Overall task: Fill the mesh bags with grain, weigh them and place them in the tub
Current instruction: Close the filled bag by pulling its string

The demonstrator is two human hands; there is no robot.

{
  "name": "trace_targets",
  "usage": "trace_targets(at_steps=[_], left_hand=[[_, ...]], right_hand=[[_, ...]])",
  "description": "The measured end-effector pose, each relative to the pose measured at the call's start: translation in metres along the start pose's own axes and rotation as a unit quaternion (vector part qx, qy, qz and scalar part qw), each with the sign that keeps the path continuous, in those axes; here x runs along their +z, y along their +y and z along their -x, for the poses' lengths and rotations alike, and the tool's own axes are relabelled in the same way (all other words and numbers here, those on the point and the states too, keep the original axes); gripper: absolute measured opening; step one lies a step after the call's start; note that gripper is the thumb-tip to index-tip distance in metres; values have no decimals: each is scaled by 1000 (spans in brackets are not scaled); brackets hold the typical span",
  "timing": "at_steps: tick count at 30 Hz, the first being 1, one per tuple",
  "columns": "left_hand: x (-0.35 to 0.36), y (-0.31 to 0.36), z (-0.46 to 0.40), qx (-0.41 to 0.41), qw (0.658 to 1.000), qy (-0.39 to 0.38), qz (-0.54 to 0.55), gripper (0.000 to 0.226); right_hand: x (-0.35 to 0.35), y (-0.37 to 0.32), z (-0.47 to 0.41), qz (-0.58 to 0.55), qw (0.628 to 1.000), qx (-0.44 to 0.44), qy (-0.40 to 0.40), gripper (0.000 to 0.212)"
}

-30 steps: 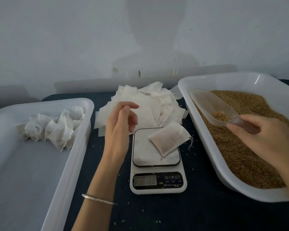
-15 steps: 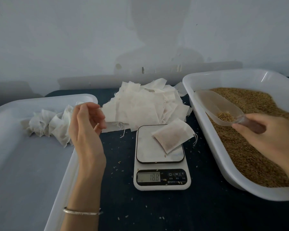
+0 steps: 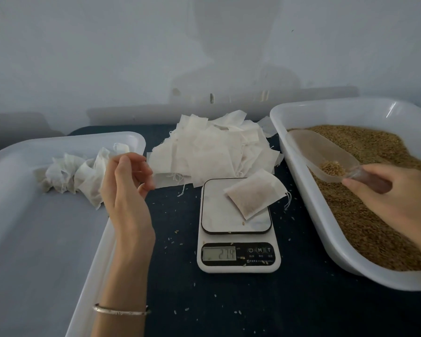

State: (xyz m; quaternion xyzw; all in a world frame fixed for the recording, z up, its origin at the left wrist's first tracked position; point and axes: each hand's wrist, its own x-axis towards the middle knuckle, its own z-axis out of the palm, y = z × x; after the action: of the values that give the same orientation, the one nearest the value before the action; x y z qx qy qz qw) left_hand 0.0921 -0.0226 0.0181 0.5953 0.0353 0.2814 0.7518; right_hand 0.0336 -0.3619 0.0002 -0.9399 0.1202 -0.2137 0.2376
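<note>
Filled mesh bag (image 3: pixel 254 193) lies tilted on the platform of the scale (image 3: pixel 237 227), one corner overhanging the right edge, drawstring trailing onto the dark desk (image 3: pixel 301 307). It sits where it did half a second ago. Display now reads something like 27.9; it showed 18.8 before, though the digits are not crisp.

Left hand (image 3: pixel 125 188) is raised over the near-right rim of the left tub (image 3: pixel 93 283), fingers loosely curled, thumb and fingertips close together. Nothing visible between them. The hand holds about the same place as half a second ago; a second ago it was over by the scale. Silver bracelet (image 3: pixel 120 310) on that wrist.

Right hand (image 3: pixel 389 198) grips the handle of the clear scoop (image 3: pixel 319 156), which carries a small heap of grain and hovers over the grain (image 3: pixel 374 190) in the right tub (image 3: pixel 309 198). Grip and position are much as before.

Left tub holds a cluster of finished, cinched bags (image 3: pixel 71 176) near its far end. Pile of empty bags (image 3: pixel 212 149) lies on the desk behind the scale, between the two tubs. Loose grains are scattered on the desk around the scale.
</note>
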Motion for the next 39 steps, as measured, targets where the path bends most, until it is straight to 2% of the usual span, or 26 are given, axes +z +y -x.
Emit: trace_targets(at_steps=[9,14,20,27,30,33,35,39], left_hand=[[-3,-2,0,-5,1000,7,-11,34],[-3,-2,1,-6,1000,2,-15,34],[-4,-3,2,-7,1000,-5,-25,30],[-6,-7,3,-11,999,-6,-42,28],[-5,-9,3,-8,998,-22,-50,25],[5,-13,5,-6,995,-65,-76,25],[19,-16,9,-4,984,-130,-120,24],[59,-26,22,5,920,-310,-240,12]], right_hand=[[2,4,-1,-20,1000,7,-3,14],[6,12,-4,-15,1000,25,-7,38],[4,9,-4,-7,998,50,28,45],[9,22,-7,21,996,85,33,65],[9,24,-7,34,994,101,33,54],[8,22,-7,24,994,107,12,38],[8,18,-7,16,995,100,-16,30],[6,11,-5,68,992,96,-49,34]])
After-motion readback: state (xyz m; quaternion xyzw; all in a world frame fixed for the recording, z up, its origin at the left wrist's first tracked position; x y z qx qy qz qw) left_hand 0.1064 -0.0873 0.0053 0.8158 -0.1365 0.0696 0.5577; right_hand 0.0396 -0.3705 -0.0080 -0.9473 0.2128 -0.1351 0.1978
